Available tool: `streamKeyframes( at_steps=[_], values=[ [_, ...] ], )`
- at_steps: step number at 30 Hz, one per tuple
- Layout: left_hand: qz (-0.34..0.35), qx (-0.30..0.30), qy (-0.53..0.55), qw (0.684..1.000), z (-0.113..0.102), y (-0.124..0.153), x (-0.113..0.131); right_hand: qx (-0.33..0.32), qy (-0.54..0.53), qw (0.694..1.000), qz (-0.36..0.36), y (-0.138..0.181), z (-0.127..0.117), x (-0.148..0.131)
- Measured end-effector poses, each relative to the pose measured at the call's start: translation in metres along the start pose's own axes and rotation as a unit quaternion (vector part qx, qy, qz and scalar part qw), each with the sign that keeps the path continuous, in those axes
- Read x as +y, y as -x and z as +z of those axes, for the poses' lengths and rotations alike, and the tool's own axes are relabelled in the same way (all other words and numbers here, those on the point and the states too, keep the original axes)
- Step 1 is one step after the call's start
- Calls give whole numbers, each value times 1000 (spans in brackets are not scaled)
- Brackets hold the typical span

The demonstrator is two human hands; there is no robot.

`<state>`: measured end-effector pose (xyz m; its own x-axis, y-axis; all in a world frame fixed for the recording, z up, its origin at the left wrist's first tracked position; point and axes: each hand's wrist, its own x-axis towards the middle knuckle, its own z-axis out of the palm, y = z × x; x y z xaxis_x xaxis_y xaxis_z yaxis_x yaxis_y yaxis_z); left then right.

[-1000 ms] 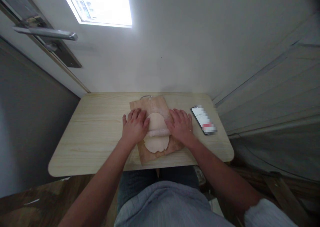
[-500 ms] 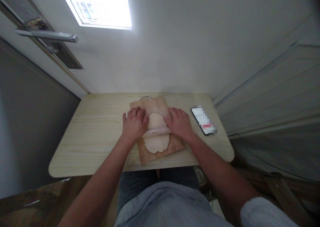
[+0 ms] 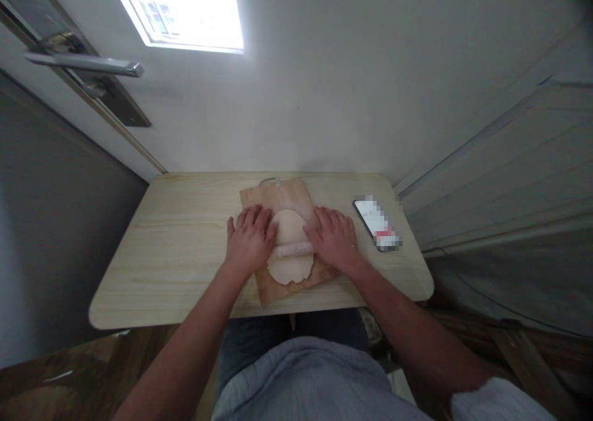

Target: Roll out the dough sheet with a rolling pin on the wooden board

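Observation:
A pale rolling pin (image 3: 293,249) lies crosswise over a flattened sheet of dough (image 3: 291,271). My left hand (image 3: 251,238) is on the pin's left end and my right hand (image 3: 334,238) on its right end, both palms down, covering the ends. Their fingers extend forward past the pin, and the thumbs point inward. Under the dough is a wooden cutting board (image 3: 278,293), set at a slant, with a metal loop handle at its far end. The dough is rounded at the far side and ragged along the near edge.
The board rests on a light wood-grain table (image 3: 157,248) with rounded corners. A phone (image 3: 374,223) with a lit, partly blurred screen lies right of my right hand. Behind the table stands a pale door with a metal lever handle (image 3: 92,63) and a bright window pane.
The rolling pin and both hands have moved slightly toward me over the dough. The board and phone are in the same places.

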<state>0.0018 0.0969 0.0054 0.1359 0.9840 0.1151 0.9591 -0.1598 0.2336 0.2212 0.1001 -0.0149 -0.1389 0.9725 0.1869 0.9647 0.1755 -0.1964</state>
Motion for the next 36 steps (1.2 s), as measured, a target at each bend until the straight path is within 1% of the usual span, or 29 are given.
streamKeyframes(
  at_steps=[8,15,24,36],
  values=[
    [3,-1,3,1000,-1,9,3,8,11,1000,-6,11,-2,-1],
    [9,12,6,1000,1,19,4,23,12,1000,-11,23,-1,-2],
    [18,22,-1,1000,-4,32,11,37,-1,999,-15,40,1,0],
    [23,34,-16,999,-5,49,16,13,-8,1000,-19,55,-6,0]
  ],
)
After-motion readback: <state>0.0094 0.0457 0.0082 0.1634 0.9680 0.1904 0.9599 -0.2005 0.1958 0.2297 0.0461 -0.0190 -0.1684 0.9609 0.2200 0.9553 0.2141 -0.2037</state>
